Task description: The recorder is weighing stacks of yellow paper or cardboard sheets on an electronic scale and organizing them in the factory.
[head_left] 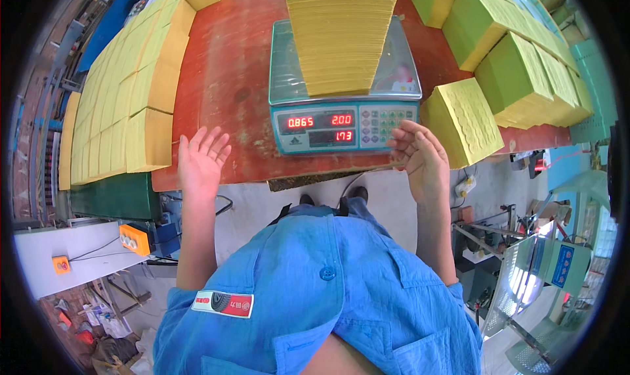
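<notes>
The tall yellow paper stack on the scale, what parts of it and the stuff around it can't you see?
Head view only:
- Tall yellow paper stack: top cut off by the picture's upper edge.
- Grey weighing scale: platform middle hidden under the stack.
- Right hand: its palm faces away; its fingers cover part of the keypad.
- Red wooden table: far end hidden by stacks.

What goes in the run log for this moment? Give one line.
left hand open, empty, over table edge | right hand open by scale | yellow paper stack on scale
</notes>
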A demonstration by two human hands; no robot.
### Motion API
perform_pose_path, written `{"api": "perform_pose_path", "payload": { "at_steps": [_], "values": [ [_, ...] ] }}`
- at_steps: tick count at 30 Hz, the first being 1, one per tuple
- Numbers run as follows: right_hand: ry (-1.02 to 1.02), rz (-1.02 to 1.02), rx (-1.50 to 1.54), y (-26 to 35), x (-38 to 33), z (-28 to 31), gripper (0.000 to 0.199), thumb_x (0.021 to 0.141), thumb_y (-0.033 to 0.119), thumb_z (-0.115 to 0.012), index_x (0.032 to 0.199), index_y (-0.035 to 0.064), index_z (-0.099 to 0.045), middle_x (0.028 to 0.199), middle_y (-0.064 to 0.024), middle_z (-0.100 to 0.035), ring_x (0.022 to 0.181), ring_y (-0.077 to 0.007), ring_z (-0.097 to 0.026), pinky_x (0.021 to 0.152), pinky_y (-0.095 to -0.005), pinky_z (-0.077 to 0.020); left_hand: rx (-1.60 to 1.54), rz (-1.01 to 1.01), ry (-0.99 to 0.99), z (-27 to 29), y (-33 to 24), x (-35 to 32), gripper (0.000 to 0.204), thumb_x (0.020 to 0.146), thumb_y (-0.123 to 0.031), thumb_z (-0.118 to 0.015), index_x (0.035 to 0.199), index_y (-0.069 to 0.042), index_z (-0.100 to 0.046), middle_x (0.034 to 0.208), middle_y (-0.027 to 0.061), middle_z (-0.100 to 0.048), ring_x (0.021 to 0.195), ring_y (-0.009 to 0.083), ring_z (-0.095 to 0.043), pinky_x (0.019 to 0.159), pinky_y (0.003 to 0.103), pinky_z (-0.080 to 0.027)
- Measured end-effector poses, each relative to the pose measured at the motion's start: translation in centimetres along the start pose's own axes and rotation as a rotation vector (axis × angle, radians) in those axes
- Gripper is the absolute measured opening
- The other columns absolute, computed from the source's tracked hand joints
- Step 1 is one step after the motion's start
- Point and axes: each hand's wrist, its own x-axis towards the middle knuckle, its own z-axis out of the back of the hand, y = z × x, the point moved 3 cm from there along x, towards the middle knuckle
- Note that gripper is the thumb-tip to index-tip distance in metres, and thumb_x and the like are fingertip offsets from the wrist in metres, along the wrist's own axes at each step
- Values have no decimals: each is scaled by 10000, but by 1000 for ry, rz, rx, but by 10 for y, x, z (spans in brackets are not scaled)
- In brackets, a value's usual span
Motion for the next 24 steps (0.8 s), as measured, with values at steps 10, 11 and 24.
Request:
{"api": "perform_pose_path", "payload": {
  "at_steps": [10,11,24],
  "values": [
    [-28,-3,85,3,-4,6,283,992,143,-453,1175,-29,-584,1029,-133,-674,912,-212,-651,797,-327,-512,41,11,125,-35,3,5,621,1004,-485,-375,1370,17,-365,1325,218,-500,1146,320,-562,946,432,-468],
    [-32,-1,85,2,-5,7,283,992,143,-453,1175,-29,-584,1029,-133,-674,912,-212,-651,797,-327,-512,33,27,133,-36,5,7,614,1005,-482,-374,1361,19,-374,1324,217,-502,1140,320,-565,939,429,-474],
    [-98,70,82,23,-28,22,265,978,113,-466,1154,-36,-595,994,-129,-669,910,-225,-644,801,-339,-508,134,49,319,-77,20,8,491,1011,-415,-394,1193,18,-536,1168,201,-624,1041,280,-622,912,412,-500]
  ]
}}
